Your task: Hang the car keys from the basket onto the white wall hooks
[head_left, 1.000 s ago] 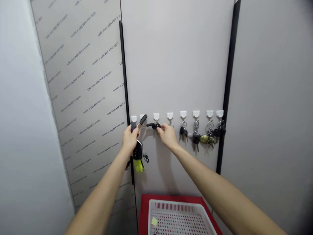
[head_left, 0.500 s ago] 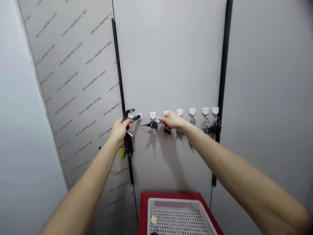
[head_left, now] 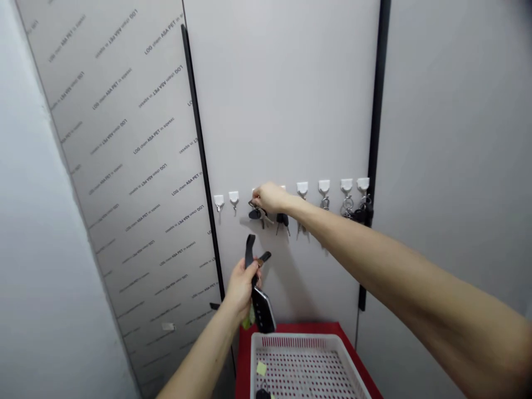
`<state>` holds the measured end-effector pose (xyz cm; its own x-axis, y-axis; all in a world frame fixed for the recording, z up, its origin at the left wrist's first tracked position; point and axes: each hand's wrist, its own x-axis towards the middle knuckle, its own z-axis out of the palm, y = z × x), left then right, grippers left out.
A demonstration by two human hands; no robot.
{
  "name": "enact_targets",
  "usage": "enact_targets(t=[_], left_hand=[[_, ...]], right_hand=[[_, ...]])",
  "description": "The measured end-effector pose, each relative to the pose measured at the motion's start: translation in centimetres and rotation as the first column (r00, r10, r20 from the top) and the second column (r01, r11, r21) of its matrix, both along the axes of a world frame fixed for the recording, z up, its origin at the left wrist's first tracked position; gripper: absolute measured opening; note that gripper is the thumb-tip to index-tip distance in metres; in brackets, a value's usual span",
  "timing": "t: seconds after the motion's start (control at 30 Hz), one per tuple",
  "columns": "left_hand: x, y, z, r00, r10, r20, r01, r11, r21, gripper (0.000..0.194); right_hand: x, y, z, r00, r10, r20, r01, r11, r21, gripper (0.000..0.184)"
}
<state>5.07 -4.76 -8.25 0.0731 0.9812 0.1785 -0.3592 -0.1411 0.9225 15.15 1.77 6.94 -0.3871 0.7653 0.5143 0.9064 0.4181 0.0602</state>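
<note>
My left hand (head_left: pixel 243 285) is closed round black straps, from which a black car key fob (head_left: pixel 264 310) with a silver edge hangs. A yellow-green tag (head_left: pixel 248 320) shows below that hand. Up at the row of white wall hooks, my right hand (head_left: pixel 270 198) pinches the top of a bunch of keys (head_left: pixel 255 214) with black heads at the third hook from the left. That hook is mostly hidden behind my fingers. Just right of it hang black-headed keys (head_left: pixel 283 218), partly below my right wrist. The leftmost hook (head_left: pixel 219 200) and the second hook (head_left: pixel 234 198) carry no keys.
More keys (head_left: pixel 348 206) hang from hooks at the right. A white perforated basket (head_left: pixel 299 339) sits on a red surface (head_left: pixel 245 354) below, holding a yellow note (head_left: pixel 261 368) and a dark key item (head_left: pixel 262 393). Long black handles (head_left: pixel 376 122) flank the grey panel.
My left hand has moved down and right from the leftmost hooks with the key fob. My right hand has shifted slightly left onto the keys at the third hook.
</note>
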Motion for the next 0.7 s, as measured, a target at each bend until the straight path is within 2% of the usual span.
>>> enact_targets(t=[0.13,0.23,0.27,0.33,0.4,0.5,0.6,0.67,0.7], left_hand=[[1.9,-0.4,-3.9,0.991,-0.074,-0.114,0.063,0.993,-0.099,0.024],[3.6,-0.8,-6.9,0.95,-0.199,-0.24,0.16,0.972,-0.173,0.021],[4.0,-1.0,-7.9,0.926,-0.237,-0.295,0.184,0.963,-0.195,0.021],[4.3,-1.2,-9.5,0.866,-0.252,-0.431,0.19,0.965,-0.183,0.022],[3.9,-1.5,-10.9,0.793,-0.176,-0.583,0.162,0.984,-0.078,0.025],[2.5,-2.1,-12.5,0.618,-0.076,-0.782,0.175,0.984,0.043,0.032],[1.1,-3.2,-13.2,0.378,-0.105,-0.92,0.223,0.975,-0.02,0.045],[0.4,-3.9,-12.6,0.212,-0.134,-0.968,0.233,0.969,-0.083,0.049],[0.1,-4.1,-11.9,0.137,-0.15,-0.979,0.234,0.966,-0.115,0.045]], right_hand=[[0.1,0.0,-0.2,1.0,0.015,-0.008,-0.014,0.987,0.158,0.022],[-1.1,-0.9,0.6,0.991,0.127,0.048,-0.136,0.948,0.288,0.026],[-1.6,-1.3,0.5,0.982,0.172,0.076,-0.187,0.936,0.298,0.026],[-2.1,-2.2,-0.3,0.962,0.236,0.139,-0.263,0.936,0.233,0.024],[-1.7,-3.2,-2.5,0.951,0.248,0.185,-0.268,0.958,0.097,0.022],[0.3,-4.6,-7.7,0.959,0.224,0.173,-0.211,0.973,-0.092,0.02],[2.9,-6.2,-13.9,0.971,0.229,0.065,-0.205,0.944,-0.259,0.018],[4.5,-7.2,-17.6,0.979,0.202,-0.001,-0.191,0.921,-0.339,0.017],[5.2,-7.6,-19.0,0.981,0.191,-0.023,-0.185,0.908,-0.377,0.017]])
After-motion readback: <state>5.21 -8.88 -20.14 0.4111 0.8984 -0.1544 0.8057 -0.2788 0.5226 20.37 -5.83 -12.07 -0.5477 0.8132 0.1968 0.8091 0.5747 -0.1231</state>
